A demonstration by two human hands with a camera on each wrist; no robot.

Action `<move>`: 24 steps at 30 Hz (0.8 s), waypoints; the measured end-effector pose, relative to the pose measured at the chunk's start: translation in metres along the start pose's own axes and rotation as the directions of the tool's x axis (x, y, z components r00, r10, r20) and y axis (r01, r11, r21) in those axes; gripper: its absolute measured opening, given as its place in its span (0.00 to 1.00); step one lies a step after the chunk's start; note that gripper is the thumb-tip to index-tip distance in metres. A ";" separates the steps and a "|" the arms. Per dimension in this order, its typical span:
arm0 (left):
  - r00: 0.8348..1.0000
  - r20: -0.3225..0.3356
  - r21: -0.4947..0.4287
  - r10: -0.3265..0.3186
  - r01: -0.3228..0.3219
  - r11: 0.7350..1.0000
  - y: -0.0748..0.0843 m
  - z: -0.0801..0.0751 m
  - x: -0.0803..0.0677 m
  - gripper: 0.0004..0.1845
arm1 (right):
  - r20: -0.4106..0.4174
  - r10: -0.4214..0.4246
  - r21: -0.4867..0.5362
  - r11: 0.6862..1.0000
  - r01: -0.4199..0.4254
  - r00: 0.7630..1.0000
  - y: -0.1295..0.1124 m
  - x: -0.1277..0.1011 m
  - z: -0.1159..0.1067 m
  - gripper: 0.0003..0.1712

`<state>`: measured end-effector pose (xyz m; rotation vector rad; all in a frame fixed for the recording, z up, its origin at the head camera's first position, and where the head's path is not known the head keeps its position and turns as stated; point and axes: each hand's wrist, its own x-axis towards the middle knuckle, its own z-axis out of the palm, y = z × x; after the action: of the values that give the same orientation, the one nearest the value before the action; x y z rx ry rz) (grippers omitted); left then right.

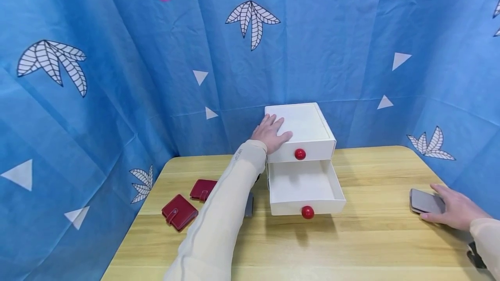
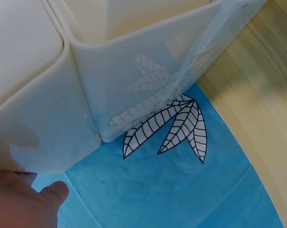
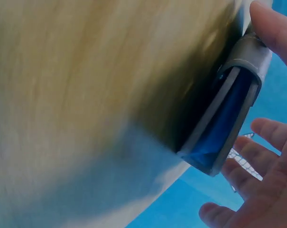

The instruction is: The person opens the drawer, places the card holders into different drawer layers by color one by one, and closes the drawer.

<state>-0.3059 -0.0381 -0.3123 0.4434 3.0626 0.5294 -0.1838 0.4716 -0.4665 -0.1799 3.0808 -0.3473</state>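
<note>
A small white drawer cabinet (image 1: 298, 118) stands at the back of the table, its lower drawer (image 1: 306, 206) pulled out and its upper one closed. My left hand (image 1: 270, 133) rests on the cabinet's top at the left front, fingers spread; in the left wrist view only part of that hand (image 2: 27, 199) shows beside the white casing. Far to the right, my right hand (image 1: 455, 207) is at a grey wallet (image 1: 426, 201) lying on the table. In the right wrist view the wallet (image 3: 250, 54) shows a blue inside, with thumb and fingers loosely spread around it.
Two dark red wallets, one nearer (image 1: 179, 212) and one farther (image 1: 203, 189), lie on the left of the wooden table (image 1: 375, 246). A grey item (image 1: 248, 205) is partly hidden behind my left sleeve. A blue patterned curtain (image 1: 332, 47) hangs around the table.
</note>
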 end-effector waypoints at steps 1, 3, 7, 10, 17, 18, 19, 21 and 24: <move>1.000 0.002 0.002 0.001 -0.001 1.000 0.000 0.000 0.000 0.37 | 0.005 0.002 0.001 1.000 -0.002 1.000 0.001 0.000 0.001 0.66; 1.000 0.003 0.005 0.002 -0.002 1.000 0.000 0.000 0.000 0.37 | 0.019 0.000 0.007 1.000 -0.001 1.000 0.001 0.000 0.003 0.66; 1.000 0.001 0.005 0.002 -0.002 1.000 0.000 0.000 0.000 0.37 | 0.044 -0.004 0.019 1.000 0.004 0.999 0.000 0.002 0.004 0.66; 1.000 -0.001 0.004 0.003 -0.003 1.000 0.000 0.000 0.000 0.37 | 0.062 0.009 0.028 1.000 -0.010 0.998 0.001 0.002 0.005 0.67; 1.000 -0.008 0.007 0.008 -0.008 1.000 0.000 0.000 0.000 0.37 | 0.081 0.032 0.032 0.999 -0.034 0.996 0.002 0.000 0.005 0.67; 1.000 -0.008 0.007 0.009 -0.009 1.000 0.000 0.000 0.000 0.37 | 0.081 0.033 0.035 0.999 -0.036 0.996 0.002 0.000 0.005 0.67; 1.000 -0.009 0.006 0.011 -0.011 1.000 0.000 0.000 0.000 0.37 | 0.081 0.034 0.037 0.999 -0.037 0.996 0.001 0.000 0.005 0.66; 1.000 -0.009 0.008 0.014 -0.014 1.000 0.000 0.000 0.000 0.37 | 0.080 0.033 0.041 0.998 -0.036 0.996 0.000 0.000 0.005 0.65; 1.000 -0.009 0.010 0.016 -0.016 1.000 0.000 0.000 0.000 0.37 | 0.082 0.028 0.050 0.998 -0.033 0.996 -0.003 0.001 0.004 0.64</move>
<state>-0.3060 -0.0379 -0.3124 0.4678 3.0743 0.5190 -0.1840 0.4680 -0.4695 -0.1415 2.9874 -0.4073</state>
